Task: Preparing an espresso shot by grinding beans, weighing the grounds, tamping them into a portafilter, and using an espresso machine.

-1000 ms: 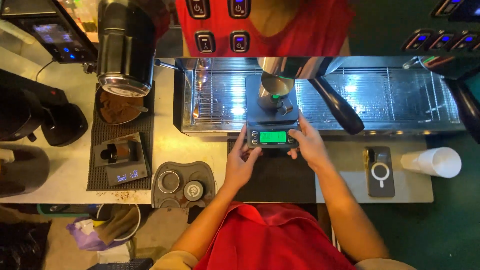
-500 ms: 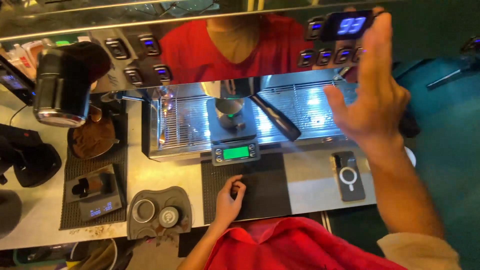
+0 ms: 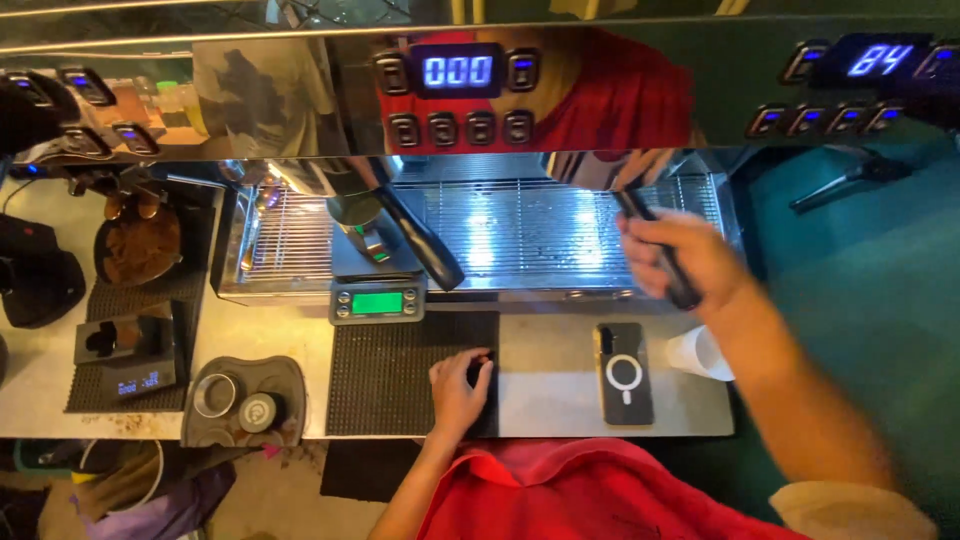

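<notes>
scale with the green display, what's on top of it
On the scale stands a small metal cup beneath the left portafilter. What is inside the cup is hidden. The right hand grips another portafilter handle; the left hand rests on the black mat.

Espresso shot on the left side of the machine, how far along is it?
Set up: a handle is locked in on the left, with a cup on the scale beneath. In hand: the right hand grips the second handle; the left hand rests on the black mat. Left: the timer display is all zeros, so brewing looks unstarted.
</notes>
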